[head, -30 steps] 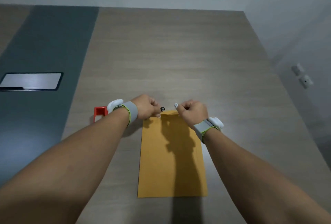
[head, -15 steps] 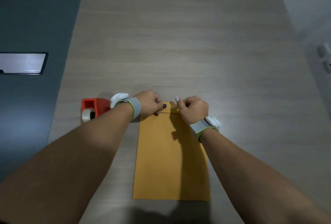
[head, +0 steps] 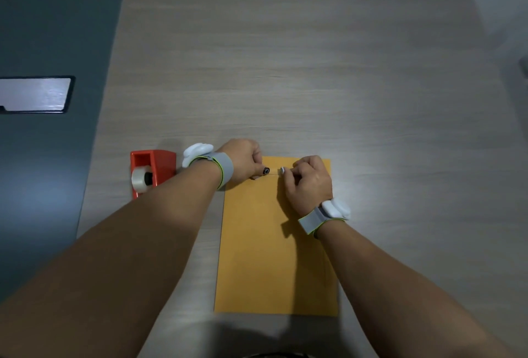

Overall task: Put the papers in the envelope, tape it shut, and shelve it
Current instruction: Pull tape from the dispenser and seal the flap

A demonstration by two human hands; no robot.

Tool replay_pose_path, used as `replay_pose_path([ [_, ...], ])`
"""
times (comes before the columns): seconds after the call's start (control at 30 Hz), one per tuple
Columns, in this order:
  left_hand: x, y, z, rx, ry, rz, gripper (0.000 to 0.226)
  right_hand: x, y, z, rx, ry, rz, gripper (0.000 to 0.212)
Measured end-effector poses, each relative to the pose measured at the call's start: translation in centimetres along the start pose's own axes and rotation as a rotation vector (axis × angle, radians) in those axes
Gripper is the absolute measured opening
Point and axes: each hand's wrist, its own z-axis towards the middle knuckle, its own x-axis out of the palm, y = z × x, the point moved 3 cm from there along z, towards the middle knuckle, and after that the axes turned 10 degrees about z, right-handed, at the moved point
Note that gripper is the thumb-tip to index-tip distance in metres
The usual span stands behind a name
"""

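Note:
A tan envelope [head: 274,257] lies flat on the wooden table, long side toward me, its flap folded down at the far end. My left hand [head: 245,163] and my right hand [head: 310,181] are both pinched over that far end, holding a short strip of clear tape [head: 274,172] stretched between thumbs, low over the flap seam. A red tape dispenser [head: 151,171] with a roll of clear tape stands just left of my left wrist. No loose papers are visible.
The wooden table [head: 285,71] stretches far ahead. A dark blue-grey band [head: 51,28] runs along its left side with a rectangular metal cover plate [head: 34,94] set in it. The right table edge meets a pale wall.
The view has tilted downward and closer, so the dispenser shows fully. Both hands have kept their pinch on the tape and come down over the envelope's flap.

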Motion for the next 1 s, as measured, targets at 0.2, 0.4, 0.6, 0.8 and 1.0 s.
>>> replay_pose_path([
  [0.2,0.53,-0.03,0.36,-0.012,-0.018,-0.005,0.017,0.29,-0.15,-0.21,-0.047,-0.064,0.006,0.025],
  [0.4,0.55,-0.24,0.4,-0.025,-0.031,0.026,0.023,0.6,-0.31,-0.25,-0.097,-0.05,-0.044,0.025],
  [0.6,0.68,-0.59,0.17,-0.024,-0.05,0.058,0.026,0.67,-0.36,-0.46,-0.121,-0.045,-0.111,0.027],
  [0.8,0.65,-0.71,0.06,-0.048,-0.051,0.082,0.022,0.55,-0.17,-0.55,-0.052,-0.035,-0.225,0.028],
  [1.0,0.22,-0.29,-0.12,-0.078,-0.054,0.085,0.03,0.37,-0.83,-0.11,0.073,-0.059,-0.295,0.029],
])
